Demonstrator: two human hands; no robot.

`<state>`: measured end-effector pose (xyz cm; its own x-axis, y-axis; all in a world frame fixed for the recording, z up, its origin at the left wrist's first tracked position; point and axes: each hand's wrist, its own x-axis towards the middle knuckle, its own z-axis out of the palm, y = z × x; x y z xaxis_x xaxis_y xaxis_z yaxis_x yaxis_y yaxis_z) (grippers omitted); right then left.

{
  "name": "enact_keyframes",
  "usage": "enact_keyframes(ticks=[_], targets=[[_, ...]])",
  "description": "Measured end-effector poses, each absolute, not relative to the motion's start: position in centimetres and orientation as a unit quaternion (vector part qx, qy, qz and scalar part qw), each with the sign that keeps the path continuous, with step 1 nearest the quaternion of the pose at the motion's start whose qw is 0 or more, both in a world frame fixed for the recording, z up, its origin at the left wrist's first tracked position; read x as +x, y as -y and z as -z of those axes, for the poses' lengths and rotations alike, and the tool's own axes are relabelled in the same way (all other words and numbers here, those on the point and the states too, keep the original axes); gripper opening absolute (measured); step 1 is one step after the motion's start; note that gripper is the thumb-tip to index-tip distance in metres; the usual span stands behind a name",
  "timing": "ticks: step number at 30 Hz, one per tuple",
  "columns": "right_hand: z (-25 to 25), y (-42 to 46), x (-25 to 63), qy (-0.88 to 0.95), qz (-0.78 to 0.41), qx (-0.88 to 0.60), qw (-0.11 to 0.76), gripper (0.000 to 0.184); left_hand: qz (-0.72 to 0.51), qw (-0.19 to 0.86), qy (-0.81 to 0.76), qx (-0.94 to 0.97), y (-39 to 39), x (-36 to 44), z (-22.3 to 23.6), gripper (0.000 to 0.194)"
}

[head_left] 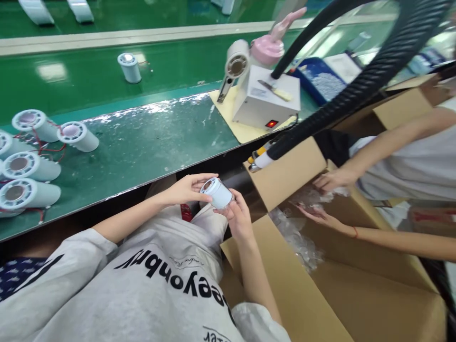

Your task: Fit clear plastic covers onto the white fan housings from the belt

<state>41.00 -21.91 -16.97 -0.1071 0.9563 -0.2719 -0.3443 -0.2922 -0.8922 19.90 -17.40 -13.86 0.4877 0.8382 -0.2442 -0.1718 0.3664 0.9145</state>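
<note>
Above my lap, in front of the bench edge, a light-blue cylindrical fan housing [220,194] is held between both hands. My left hand [188,188] grips its upper left end, thumb below and fingers over the top. Around its lower right end curl the fingers of my right hand [238,213]. The housing is tilted, with its ringed end facing up and left. Something clear seems to sit at its lower end, too blurred to make out. Several similar housings [30,194] with red wires lie on the bench to the left.
One more housing [129,68] stands on the green belt [89,71]. A white box-shaped machine [267,95] has a lit red switch, beside a handheld fan [237,64]. A black hose [349,104] arches overhead. At right, a co-worker's hands [335,178] handle clear plastic pieces over an open carton [374,285].
</note>
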Motion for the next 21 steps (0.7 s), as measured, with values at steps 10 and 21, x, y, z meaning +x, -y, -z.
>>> enact_keyframes(ticks=[10, 21], targets=[[22.8, 18.2, 43.0, 0.215, -0.614, -0.422, 0.631, 0.061, -0.328, 0.73, -0.385, 0.46, 10.1, 27.5, 15.9, 0.078], [22.6, 17.2, 41.0, 0.228, -0.629, -0.388, 0.634, 0.062, -0.33, 0.693, -0.415, 0.488, 10.1, 25.9, 14.0, 0.082]])
